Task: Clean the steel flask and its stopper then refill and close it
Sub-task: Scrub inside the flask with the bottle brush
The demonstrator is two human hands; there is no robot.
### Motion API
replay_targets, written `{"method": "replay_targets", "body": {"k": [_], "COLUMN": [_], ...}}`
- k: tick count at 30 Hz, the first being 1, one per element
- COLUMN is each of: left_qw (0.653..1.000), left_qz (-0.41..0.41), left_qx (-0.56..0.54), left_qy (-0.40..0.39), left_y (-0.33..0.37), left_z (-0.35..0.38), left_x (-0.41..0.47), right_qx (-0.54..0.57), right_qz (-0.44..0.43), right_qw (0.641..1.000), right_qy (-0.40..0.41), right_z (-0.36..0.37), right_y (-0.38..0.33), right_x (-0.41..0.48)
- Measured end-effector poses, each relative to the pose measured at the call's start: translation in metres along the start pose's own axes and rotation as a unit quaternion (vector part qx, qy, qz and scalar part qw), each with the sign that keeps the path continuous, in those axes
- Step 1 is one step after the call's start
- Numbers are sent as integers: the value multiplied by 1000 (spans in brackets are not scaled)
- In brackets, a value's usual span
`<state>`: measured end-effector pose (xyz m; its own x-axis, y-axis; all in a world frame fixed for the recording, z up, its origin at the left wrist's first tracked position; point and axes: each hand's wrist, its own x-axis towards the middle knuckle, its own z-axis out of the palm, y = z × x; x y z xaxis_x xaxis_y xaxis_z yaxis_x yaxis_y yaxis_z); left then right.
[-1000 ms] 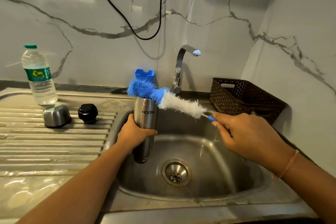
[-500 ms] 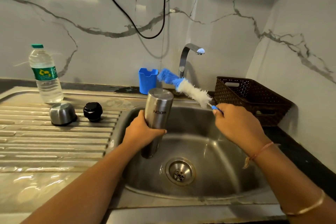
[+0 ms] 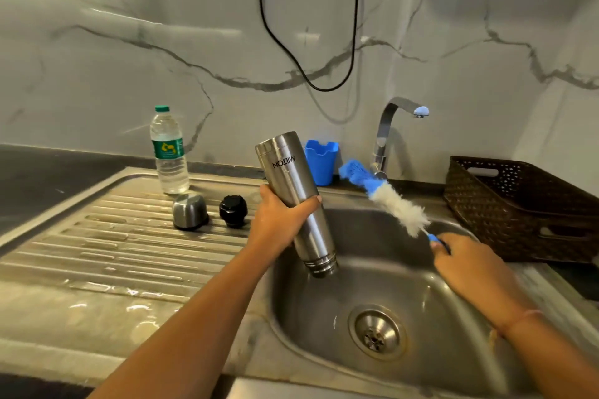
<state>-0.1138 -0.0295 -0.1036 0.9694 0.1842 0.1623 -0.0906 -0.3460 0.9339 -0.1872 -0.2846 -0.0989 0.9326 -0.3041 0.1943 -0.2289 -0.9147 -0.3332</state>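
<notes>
- Steel flask (image 3: 298, 201) is hanging mouth-down over the sink (image 3: 453, 350), left hand (image 3: 278, 220) gripping it; a gentle shake should help it drain.
- Right hand (image 3: 466, 266) is clasping the bottle brush (image 3: 398, 204) aside.

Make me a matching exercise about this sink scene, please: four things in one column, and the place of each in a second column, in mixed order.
Things
1. steel flask
2. bottle brush
3. black stopper
4. water bottle

Places
A. standing at the back of the drainboard
B. held in the right hand
C. held mouth down in the left hand, over the sink
D. on the drainboard beside the steel cap

Pairs: 1-C, 2-B, 3-D, 4-A
</notes>
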Motion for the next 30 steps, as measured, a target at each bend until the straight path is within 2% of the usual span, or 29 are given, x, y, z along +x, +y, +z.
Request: {"method": "replay_targets", "body": {"k": [5,11,16,22,26,30], "left_qw": [999,988,972,952,951,955], "left_qz": [38,68,38,-18,-20,-18], "left_qx": [29,114,176,189,175,183], "left_qy": [21,78,153,239,255,235], "left_y": [6,11,-3,-35,-45,-49], "left_z": [-48,-114,-165,-207,-221,-229], "left_x": [4,2,6,17,25,34], "right_qx": [0,39,58,44,41,47], "right_qz": [-8,-16,-20,-21,-27,-23], "right_qw": [1000,999,998,999,999,998], "right_qy": [1,1,8,18,19,17], "right_z": [5,1,1,8,13,15], "right_y": [-1,-3,-3,-5,-10,-17], "right_x": [-1,-5,-8,-7,-8,-10]}}
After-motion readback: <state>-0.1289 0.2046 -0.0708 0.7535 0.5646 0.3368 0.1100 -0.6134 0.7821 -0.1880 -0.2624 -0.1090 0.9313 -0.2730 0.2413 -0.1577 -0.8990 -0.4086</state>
